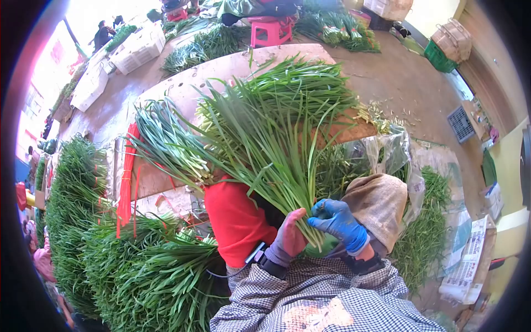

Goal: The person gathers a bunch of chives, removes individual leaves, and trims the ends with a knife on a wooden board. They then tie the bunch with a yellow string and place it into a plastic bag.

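Observation:
My left hand (289, 235), in a pinkish-purple glove, is closed around the lower stalks of a fanned bunch of long green leaves (271, 160). On the right side of the stalk ends, my right hand (337, 222), in a blue glove, has its fingers bent near the stalks; what they hold, if anything, is too small to name. The bunch points up and away over a board (193, 72). Behind it lies a large pile of similar leaves (304, 88). Left of the bunch is a smaller bundle (171, 138) with pale stalk ends.
Red ties (128, 177) hang at the board's left edge. Tied green bundles (77, 221) are stacked at the left. Clear plastic (395, 152) and loose leaves (426, 232) lie at the right. Farther back are a pink stool (271, 32), white crates (138, 50) and a seated person (257, 8).

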Demonstrator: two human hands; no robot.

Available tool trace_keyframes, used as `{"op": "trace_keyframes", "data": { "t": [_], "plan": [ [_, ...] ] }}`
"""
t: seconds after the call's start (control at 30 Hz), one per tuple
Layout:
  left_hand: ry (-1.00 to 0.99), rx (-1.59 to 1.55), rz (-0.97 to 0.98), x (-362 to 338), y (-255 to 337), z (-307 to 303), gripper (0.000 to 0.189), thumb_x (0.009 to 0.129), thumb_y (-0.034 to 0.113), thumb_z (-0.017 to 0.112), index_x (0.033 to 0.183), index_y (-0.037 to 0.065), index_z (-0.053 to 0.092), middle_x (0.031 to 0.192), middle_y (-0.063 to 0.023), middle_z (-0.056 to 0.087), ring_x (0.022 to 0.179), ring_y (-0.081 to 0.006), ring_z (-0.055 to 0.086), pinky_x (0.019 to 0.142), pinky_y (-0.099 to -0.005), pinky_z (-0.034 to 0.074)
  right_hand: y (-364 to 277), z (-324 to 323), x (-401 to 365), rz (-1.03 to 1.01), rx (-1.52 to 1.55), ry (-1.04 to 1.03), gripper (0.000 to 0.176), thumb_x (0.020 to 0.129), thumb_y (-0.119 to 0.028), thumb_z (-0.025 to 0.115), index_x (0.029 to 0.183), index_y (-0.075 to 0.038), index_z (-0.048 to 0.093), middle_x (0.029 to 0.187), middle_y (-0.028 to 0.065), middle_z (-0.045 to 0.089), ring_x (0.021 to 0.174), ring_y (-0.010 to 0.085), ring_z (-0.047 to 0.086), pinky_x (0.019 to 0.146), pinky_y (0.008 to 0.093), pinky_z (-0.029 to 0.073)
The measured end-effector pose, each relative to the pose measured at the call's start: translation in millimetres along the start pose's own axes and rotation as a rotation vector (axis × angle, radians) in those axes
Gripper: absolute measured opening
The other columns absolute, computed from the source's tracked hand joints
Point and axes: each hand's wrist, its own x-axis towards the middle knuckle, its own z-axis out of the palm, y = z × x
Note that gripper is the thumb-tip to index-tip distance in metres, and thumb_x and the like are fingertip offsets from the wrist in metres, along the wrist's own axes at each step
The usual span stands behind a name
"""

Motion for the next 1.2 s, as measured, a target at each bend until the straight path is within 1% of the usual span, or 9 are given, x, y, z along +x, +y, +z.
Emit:
{"op": "trace_keyframes", "data": {
  "t": [0.1,0.27,0.37,0.47,0.53,0.67,0.93,1.0,1.2],
  "plan": [
    [0.063,-0.037,-0.059,3,2,-2,0.053,0.095,0.036,0.052,0.136,0.003,0.045,0.128,-0.0126,0.056,0.110,-0.0259,0.059,0.096,-0.0464,0.047,-8,-1,-4,0.156,0.219,0.022,0.018,0.078,-0.007,0.077,0.091,-0.003,0.066,0.081,-0.0026,0.064,0.072,0.0046,0.057,0.066,0.0218,0.049],
    [0.098,-0.101,-0.118,6,2,-1,0.047,0.097,0.038,0.050,0.132,0.007,0.049,0.125,-0.0096,0.059,0.103,-0.0237,0.062,0.092,-0.0466,0.050,4,-2,-3,0.053,0.239,0.143,0.014,0.079,-0.004,0.075,0.090,-0.002,0.066,0.080,-0.0013,0.066,0.072,0.0056,0.058,0.068,0.0231,0.050],
    [0.095,-0.113,-0.135,8,-2,-2,0.041,0.096,0.031,0.055,0.128,0.007,0.051,0.120,-0.0090,0.061,0.101,-0.0225,0.063,0.087,-0.0451,0.053,4,-2,-4,0.034,0.245,0.159,0.014,0.079,-0.003,0.074,0.091,-0.001,0.067,0.080,-0.0009,0.066,0.073,0.0055,0.058,0.068,0.0230,0.050],
    [0.191,0.088,-0.072,10,-6,-7,0.043,0.095,0.028,0.056,0.129,0.003,0.049,0.113,-0.0114,0.063,0.096,-0.0245,0.065,0.083,-0.0456,0.056,7,-3,-4,0.050,0.267,0.143,0.014,0.080,-0.003,0.074,0.092,-0.001,0.067,0.080,-0.0012,0.066,0.073,0.0053,0.057,0.067,0.0230,0.049],
    [0.238,0.008,-0.098,9,-2,-1,0.038,0.091,0.015,0.064,0.125,0.003,0.051,0.106,-0.0085,0.064,0.090,-0.0210,0.066,0.076,-0.0410,0.058,12,-5,-5,0.061,0.286,0.135,0.014,0.080,-0.003,0.073,0.092,-0.001,0.067,0.080,-0.0014,0.066,0.073,0.0052,0.057,0.067,0.0230,0.049],
    [0.243,0.085,-0.074,10,-3,-4,0.035,0.090,0.013,0.064,0.121,0.001,0.054,0.102,-0.0092,0.065,0.086,-0.0215,0.067,0.076,-0.0403,0.058,13,-5,-3,0.043,0.277,0.152,0.015,0.080,-0.006,0.076,0.090,-0.001,0.067,0.078,-0.0020,0.064,0.070,0.0053,0.055,0.065,0.0233,0.048],
    [0.264,0.186,-0.036,13,-8,-5,0.038,0.088,0.012,0.066,0.122,0.001,0.054,0.108,-0.0099,0.065,0.093,-0.0228,0.067,0.079,-0.0399,0.058,10,-7,11,0.047,0.089,0.178,0.019,0.078,-0.014,0.080,0.081,-0.001,0.066,0.070,0.0012,0.060,0.066,0.0068,0.052,0.060,0.0245,0.046],
    [0.277,0.173,-0.033,12,-8,-5,0.040,0.087,0.012,0.066,0.123,0.001,0.054,0.108,-0.0099,0.065,0.093,-0.0224,0.066,0.080,-0.0396,0.058,11,-9,10,-0.043,-0.014,0.221,0.017,0.078,-0.011,0.080,0.078,-0.001,0.066,0.069,0.0000,0.060,0.064,0.0066,0.051,0.058,0.0254,0.045],
    [0.286,0.180,-0.029,12,-9,-6,0.045,0.086,0.013,0.066,0.127,0.001,0.052,0.107,-0.0105,0.065,0.093,-0.0208,0.065,0.080,-0.0386,0.057,21,-14,0,0.041,0.136,0.256,0.014,0.077,-0.006,0.078,0.076,-0.001,0.066,0.066,-0.0019,0.057,0.060,0.0052,0.049,0.055,0.0248,0.043]
  ]
}}
